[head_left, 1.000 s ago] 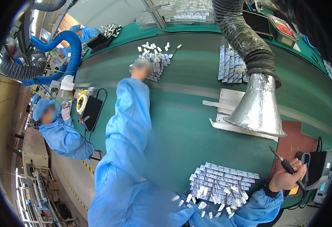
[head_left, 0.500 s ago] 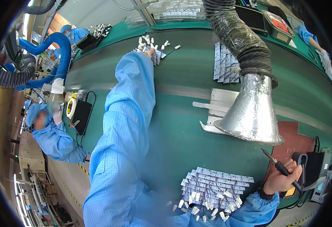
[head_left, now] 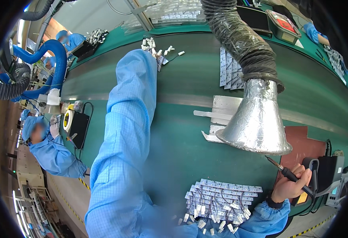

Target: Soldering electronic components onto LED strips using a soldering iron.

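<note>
In my right hand (head_left: 292,184), at the lower right, a soldering iron (head_left: 285,172) is gripped like a pen, its tip pointing up and left. Below the tip and to its left lies a stack of LED strip boards (head_left: 225,188) with dark wires and white connectors, close to my body. My left arm (head_left: 132,103) stretches far across the table. At its end my left hand (head_left: 155,56) is among a bunch of wired boards (head_left: 161,62) with white connectors (head_left: 150,43); the sleeve hides most of the fingers, so their grip cannot be made out.
A foil-covered extraction hood (head_left: 257,123) hangs over a metal plate fixture (head_left: 223,107). More boards (head_left: 228,69) lie behind it. A reddish mat (head_left: 297,144) and the soldering station (head_left: 328,172) are at right. A co-worker (head_left: 49,146) sits at left beside a black box (head_left: 78,127).
The whole view has shifted slightly left. My left hand remains at the far boards, now more covered by the sleeve. My right hand still holds the soldering iron at about the same spot.
</note>
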The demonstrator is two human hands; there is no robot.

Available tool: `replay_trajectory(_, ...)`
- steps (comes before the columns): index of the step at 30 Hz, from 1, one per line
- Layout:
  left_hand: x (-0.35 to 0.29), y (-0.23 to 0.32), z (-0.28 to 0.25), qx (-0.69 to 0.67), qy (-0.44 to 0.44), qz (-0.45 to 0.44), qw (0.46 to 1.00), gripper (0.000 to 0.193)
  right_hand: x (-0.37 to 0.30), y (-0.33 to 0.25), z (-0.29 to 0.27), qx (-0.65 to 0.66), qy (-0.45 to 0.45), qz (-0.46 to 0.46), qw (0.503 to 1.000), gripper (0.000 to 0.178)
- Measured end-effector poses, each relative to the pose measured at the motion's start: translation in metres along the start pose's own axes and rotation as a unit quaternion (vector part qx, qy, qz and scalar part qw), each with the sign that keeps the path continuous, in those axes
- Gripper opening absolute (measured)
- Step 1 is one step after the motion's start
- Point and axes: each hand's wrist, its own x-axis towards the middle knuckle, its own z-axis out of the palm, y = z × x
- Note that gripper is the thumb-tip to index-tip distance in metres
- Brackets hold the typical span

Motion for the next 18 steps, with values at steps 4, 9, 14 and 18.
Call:
replay_trajectory(4, 0.007, 0.020, 0.006, 0.108, 0.021, 0.026, 0.994, 0.056, -0.004, 0.002, 0.007, -0.014, -0.018, 0.000, 1.000, 0.035)
replay_trajectory(9, 0.018, 0.037, 0.014, 0.287, 0.050, 0.081, 0.953, 0.048, -0.009, -0.002, 0.005, 0.002, -0.033, 0.001, 0.999, 0.036)
replay_trajectory(14, 0.059, 0.002, 0.049, 0.249, 0.183, 0.157, 0.938, 0.050, -0.005, -0.001, 0.004, 0.008, -0.023, 0.005, 1.000, 0.037)
replay_trajectory(18, 0.109, -0.021, 0.091, 0.214, 0.264, 0.200, 0.919, 0.051, 0.000, -0.003, 0.000, 0.009, -0.012, 0.008, 1.000, 0.038)
